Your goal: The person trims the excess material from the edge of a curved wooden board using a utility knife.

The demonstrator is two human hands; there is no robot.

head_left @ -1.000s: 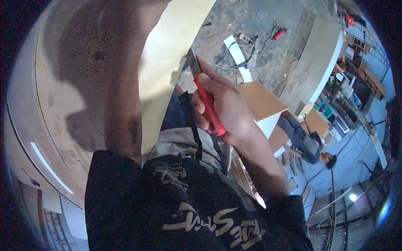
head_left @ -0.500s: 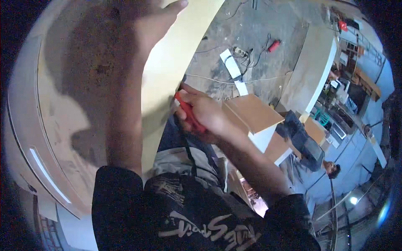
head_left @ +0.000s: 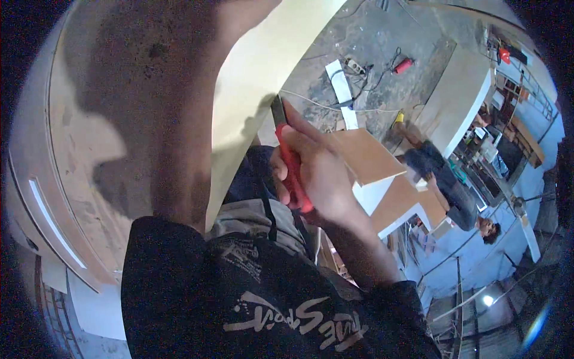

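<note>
My right hand [head_left: 314, 170] is wrapped around the red handle of a tool [head_left: 291, 167] with a flat, dark blade [head_left: 278, 112]; whether it is a file or a chisel I cannot tell. The blade lies at the right edge of a long, pale yellow board [head_left: 263, 63]. Along the board's left side my left forearm [head_left: 188, 119] reaches upward. Only the near part of my left hand [head_left: 245, 15] shows at the top, over the board, its fingers cut off by the frame. Dark shadows fall across the board.
Brown panels with white edges [head_left: 365, 154] stand to the right. Beyond lie a power strip [head_left: 354, 66], cords and a red power tool [head_left: 403, 66] on the floor. Another person [head_left: 457, 185] is at the right. A large brown panel [head_left: 89, 179] lies to the left.
My right hand has shifted right and slightly down with the tool, and more of its blade shows. My left hand has gone mostly out of the top. The other person's pose has changed.
</note>
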